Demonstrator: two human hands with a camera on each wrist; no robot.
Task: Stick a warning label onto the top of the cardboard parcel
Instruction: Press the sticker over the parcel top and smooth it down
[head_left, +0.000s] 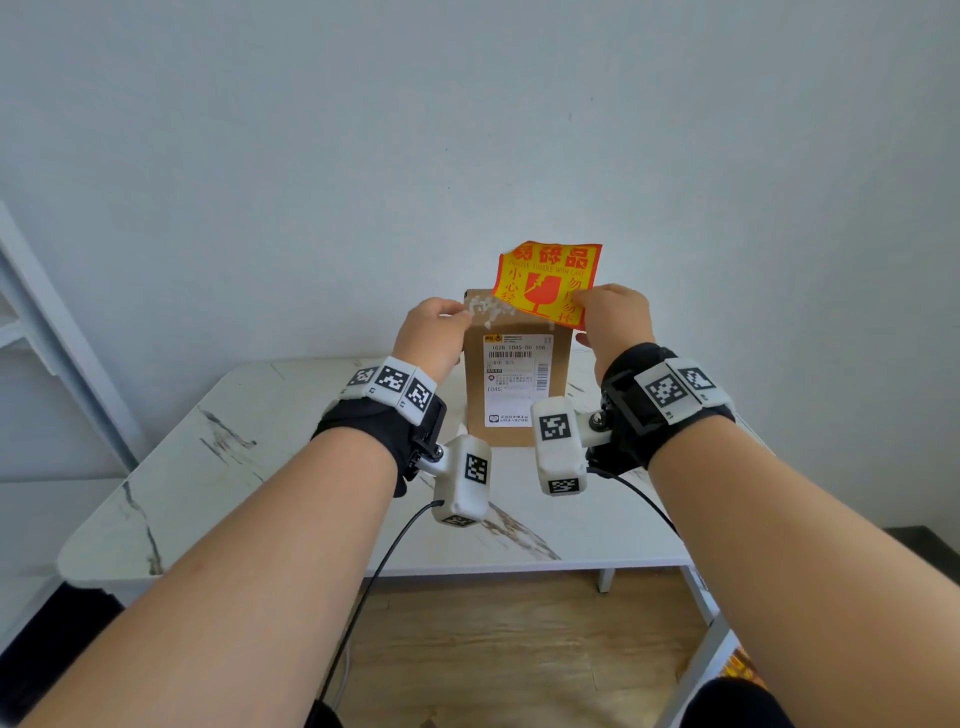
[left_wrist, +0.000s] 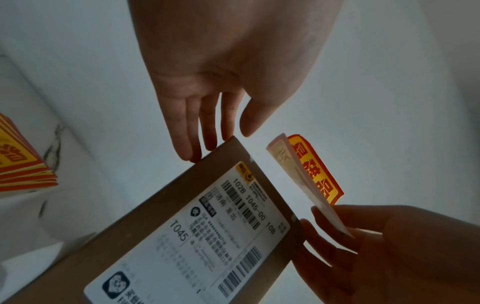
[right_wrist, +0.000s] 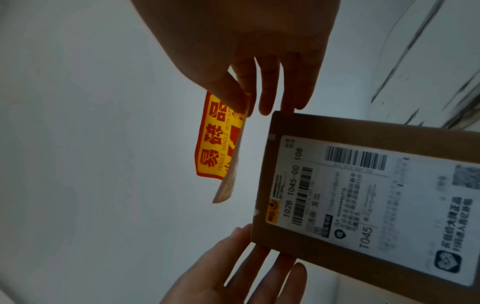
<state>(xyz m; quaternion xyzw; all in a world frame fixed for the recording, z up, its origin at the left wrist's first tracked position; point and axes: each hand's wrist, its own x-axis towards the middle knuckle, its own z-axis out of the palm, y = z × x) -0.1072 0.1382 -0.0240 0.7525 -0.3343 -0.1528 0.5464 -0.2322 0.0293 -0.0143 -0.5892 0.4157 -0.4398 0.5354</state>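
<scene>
A brown cardboard parcel (head_left: 475, 395) with a white shipping label stands upright on the white marble table (head_left: 260, 441). My right hand (head_left: 597, 312) pinches a red and yellow warning label (head_left: 550, 275) between thumb and forefinger, just above the parcel's top edge. Its other fingers reach to the parcel's top right corner. A white backing sheet (head_left: 488, 309) is partly peeled from the label and hangs at its lower left. My left hand (head_left: 441, 322) is at the parcel's top left corner, its straight fingers (left_wrist: 205, 127) against the cardboard (left_wrist: 182, 195) and near the backing (left_wrist: 283, 162).
A stack of the same red and yellow labels (left_wrist: 23, 164) lies on the table to one side. The wall stands close behind the parcel. A white frame (head_left: 62, 338) leans at the far left. Wooden floor shows below the table's front edge.
</scene>
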